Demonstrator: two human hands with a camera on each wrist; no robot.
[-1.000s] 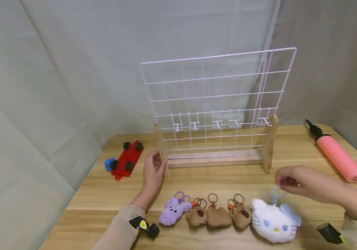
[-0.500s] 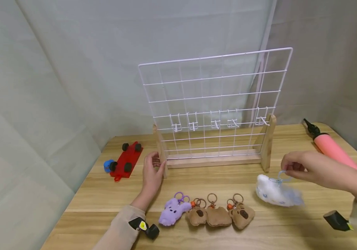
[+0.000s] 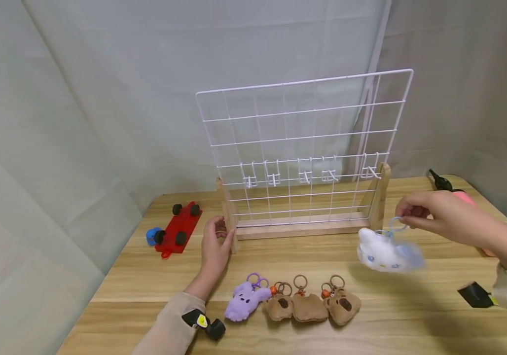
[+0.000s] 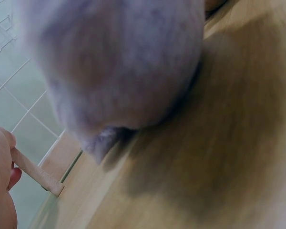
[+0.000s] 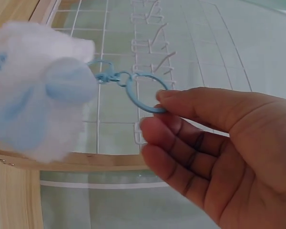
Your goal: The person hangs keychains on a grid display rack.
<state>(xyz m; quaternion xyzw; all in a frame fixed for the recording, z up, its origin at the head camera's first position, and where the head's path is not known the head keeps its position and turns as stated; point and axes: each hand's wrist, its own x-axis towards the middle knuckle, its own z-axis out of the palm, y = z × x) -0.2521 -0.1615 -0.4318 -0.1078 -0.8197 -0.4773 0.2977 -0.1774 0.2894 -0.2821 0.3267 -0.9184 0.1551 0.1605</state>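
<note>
My right hand (image 3: 442,217) pinches the light-blue key ring (image 5: 136,102) of a white plush cat-head keychain (image 3: 384,254) between thumb and fingers. The plush hangs above the table, right of centre and in front of the rack's right post. My left hand (image 3: 215,249) grips the left wooden post (image 3: 228,212) of a white wire grid rack. Several white hooks (image 3: 305,176) hang in a row on its grid. Along the front lie a purple plush keychain (image 3: 244,301) and three brown ones, the rightmost a bear-like head (image 3: 342,305). In the left wrist view the purple plush is close and blurred.
An upturned red toy car (image 3: 180,228) with black wheels lies at the left, beside a small blue piece (image 3: 152,236). A pink hand pump (image 3: 463,197) lies at the right, partly hidden behind my right forearm. Pale cloth (image 3: 102,98) hangs behind the table.
My right hand has lifted the white cat keychain off the table and carried it up toward the rack; the plush now dangles. My left hand stays on the post.
</note>
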